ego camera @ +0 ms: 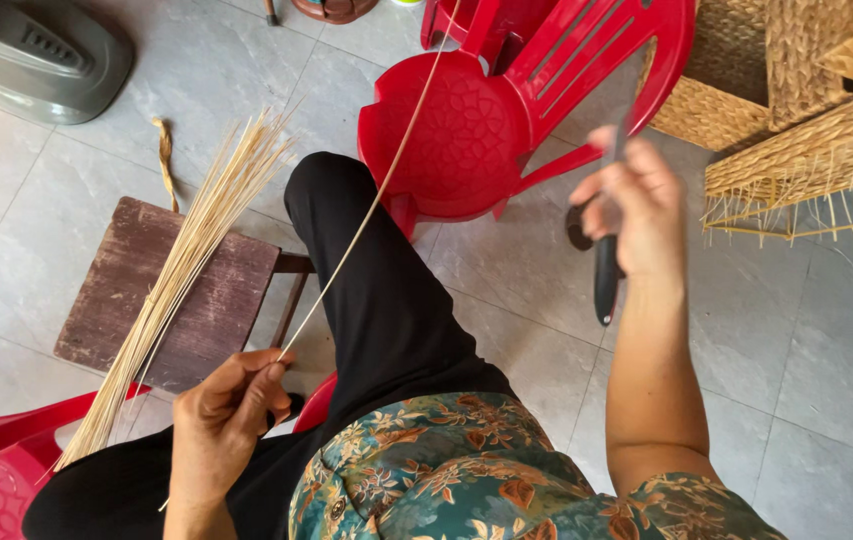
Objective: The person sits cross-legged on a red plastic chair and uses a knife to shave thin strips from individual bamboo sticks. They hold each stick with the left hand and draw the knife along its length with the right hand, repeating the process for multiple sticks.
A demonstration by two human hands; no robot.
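At lower centre the left hand (231, 405) pinches a thin cane strand (386, 180) that runs up toward the top of the frame; at right the right hand (636, 205) grips a dark-handled knife (606, 270), above the grey floor tiles; a bundle of splints (186, 265) lies across the wooden stool (216, 310) at left

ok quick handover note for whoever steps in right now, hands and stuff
Left hand: pinching one long thin pale cane strip that runs up past the red plastic chair.
Right hand: raised, gripping a black-handled knife, clear of the strip.
Bundle of pale cane strips lies across the dark wooden stool.
Woven straw baskets sit at right, one with loose ends unfinished.
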